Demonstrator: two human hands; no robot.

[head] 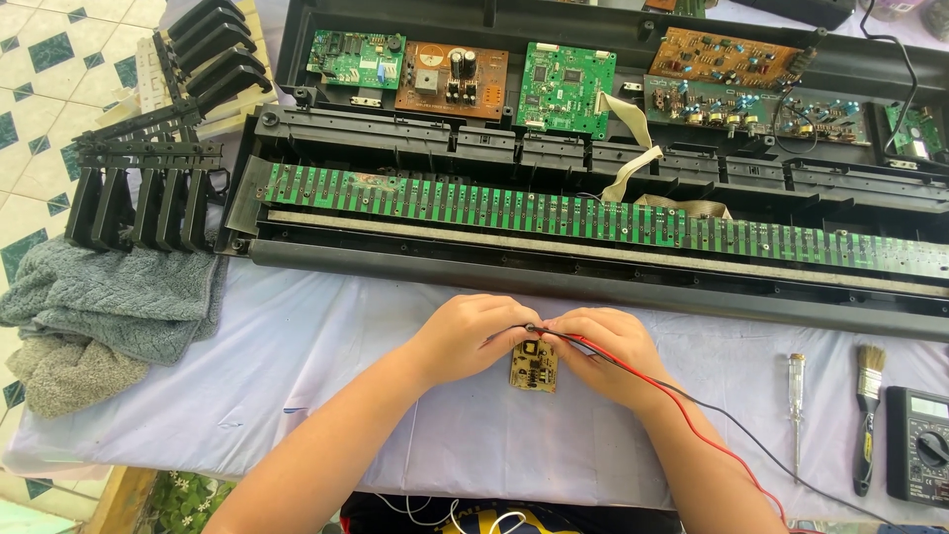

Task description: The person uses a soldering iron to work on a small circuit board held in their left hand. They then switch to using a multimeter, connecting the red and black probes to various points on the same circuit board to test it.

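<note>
Head view, looking down at my bench. Landmark: the small circuit board (pixel 534 366), tan-brown with dark traces and a few components, roughly square, lying flat on the pale cloth (pixel 297 356). It sits between my two hands, partly covered by them at its upper edge.

My left hand (pixel 465 338) rests just left of the board, fingers curled together and pinched at the junction of a black wire (pixel 741 435) and a red wire (pixel 692 420) right above the board. My right hand (pixel 608 351) is just right of the board, fingers also drawn together on the same wire ends; the fingertips of both hands meet over the board's top edge. I cannot tell whether the wire tips touch the board.

Both wires trail off to the right of the board, toward the near table edge.

Behind the board lies an opened keyboard chassis (pixel 593 282) with a long green contact strip (pixel 593 213). Well right of the board: a screwdriver (pixel 796 396), a brush (pixel 867 415), a multimeter (pixel 919 445). Far left of it, a grey towel (pixel 109 307).
</note>
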